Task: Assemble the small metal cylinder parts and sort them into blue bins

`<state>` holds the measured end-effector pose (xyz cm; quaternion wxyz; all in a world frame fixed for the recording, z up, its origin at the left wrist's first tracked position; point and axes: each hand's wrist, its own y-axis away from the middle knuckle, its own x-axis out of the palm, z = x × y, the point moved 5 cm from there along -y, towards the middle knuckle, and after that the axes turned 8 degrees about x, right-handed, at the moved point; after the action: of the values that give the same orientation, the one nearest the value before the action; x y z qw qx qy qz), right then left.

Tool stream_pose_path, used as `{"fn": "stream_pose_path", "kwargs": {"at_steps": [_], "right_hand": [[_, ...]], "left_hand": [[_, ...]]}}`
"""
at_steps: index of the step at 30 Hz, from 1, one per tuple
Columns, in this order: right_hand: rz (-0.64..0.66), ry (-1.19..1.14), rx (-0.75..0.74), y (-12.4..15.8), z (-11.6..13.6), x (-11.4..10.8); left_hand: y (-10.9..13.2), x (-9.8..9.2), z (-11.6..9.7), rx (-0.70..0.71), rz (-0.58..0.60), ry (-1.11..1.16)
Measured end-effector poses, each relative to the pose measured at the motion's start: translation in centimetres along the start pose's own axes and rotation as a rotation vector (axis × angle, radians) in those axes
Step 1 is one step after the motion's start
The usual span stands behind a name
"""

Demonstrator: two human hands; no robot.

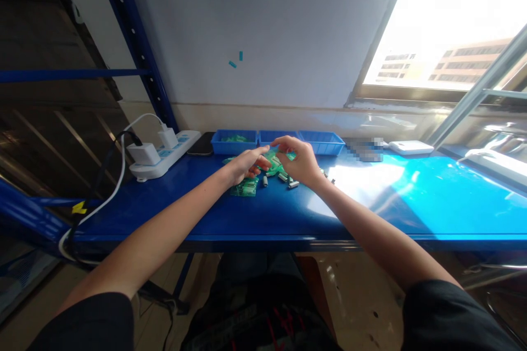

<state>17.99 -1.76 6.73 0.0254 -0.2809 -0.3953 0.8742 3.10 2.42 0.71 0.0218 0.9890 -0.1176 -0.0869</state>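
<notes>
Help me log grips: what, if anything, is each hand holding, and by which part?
It cannot be told: the bare left hand and bare right hand nearly meet beside translucent green plastic packets; anything between their fingertips is indistinct.

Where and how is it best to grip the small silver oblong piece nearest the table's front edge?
Probably pinch the middle of the small silver oblong piece by its long sides, coming from above and the near side. It lies roughly left to right on the blue tabletop, and another silver piece sits behind its left end.
</notes>
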Motion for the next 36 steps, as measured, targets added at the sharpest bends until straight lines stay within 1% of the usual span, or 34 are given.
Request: {"fn": "stream_pose_path", "kwargs": {"at_steps": [2,4,6,8,10,11,12,13,15,17,18,19,20,22,24,26,28,30,31,33,36], "right_hand": [[0.025,0.04,-0.051,0.2,0.4,0.3],[0.058,0.084,-0.109,0.5,0.7,0.6],[0.087,0.121,-0.148,0.6,0.8,1.0],[0.095,0.124,-0.115,0.5,0.6,1.1],[0.127,0.054,0.025,0.3,-0.2,1.3],[0.165,-0.013,0.126,0.1,-0.8,1.5],[0.21,-0.102,0.234,0.1,-1.5,1.7],[0.25,-0.208,0.337,0.1,-2.1,2.0],[0.279,-0.417,0.49,0.1,-3.0,2.4],[0.252,-0.53,0.544,0.0,-3.4,2.4],[0.231,-0.526,0.539,-0.1,-3.5,2.3],[0.206,-0.483,0.517,-0.1,-3.5,2.2],[0.177,-0.411,0.477,-0.2,-3.3,1.9],[0.115,-0.217,0.345,-0.3,-2.8,1.4],[0.078,-0.021,0.168,-0.2,-2.0,1.2],[0.1,0.112,0.019,0.1,-1.4,1.5],[0.155,0.175,-0.061,0.4,-1.3,2.1],[0.194,0.206,-0.092,0.5,-1.4,2.4],[0.193,0.221,-0.099,0.5,-1.5,2.4],[0.155,0.251,-0.1,0.2,-1.8,2.0],[0.061,0.282,-0.059,-0.5,-2.8,0.8]], "left_hand": [[0.1,0.2,0.0,-0.031,0.019,0.085],[0.2,0.1,-0.5,0.015,-0.014,0.165],[0.3,-0.4,-1.4,0.156,-0.087,0.203],[0.5,-1.0,-2.4,0.341,-0.191,0.162],[1.0,-1.6,-3.4,0.535,-0.291,-0.008],[1.4,-1.7,-3.9,0.638,-0.327,-0.142],[1.8,-1.5,-4.4,0.744,-0.339,-0.291],[2.3,-1.1,-4.8,0.846,-0.327,-0.437],[3.0,0.0,-5.1,1.007,-0.244,-0.653],[3.3,1.1,-5.0,1.085,-0.149,-0.746],[3.3,1.4,-5.0,1.086,-0.124,-0.753],[3.2,1.4,-4.9,1.057,-0.121,-0.736],[3.0,1.3,-4.8,0.999,-0.129,-0.694],[2.1,0.6,-4.3,0.811,-0.144,-0.522],[1.2,-0.1,-3.4,0.58,-0.105,-0.291],[0.6,-0.6,-2.5,0.394,-0.051,-0.091],[0.4,-1.0,-1.9,0.268,-0.034,0.037],[0.2,-1.5,-1.6,0.202,-0.055,0.108],[0.1,-1.7,-1.6,0.186,-0.078,0.132],[-0.1,-2.6,-1.7,0.201,-0.183,0.182],[-0.4,-4.7,-2.3,0.277,-0.381,0.276]]}}
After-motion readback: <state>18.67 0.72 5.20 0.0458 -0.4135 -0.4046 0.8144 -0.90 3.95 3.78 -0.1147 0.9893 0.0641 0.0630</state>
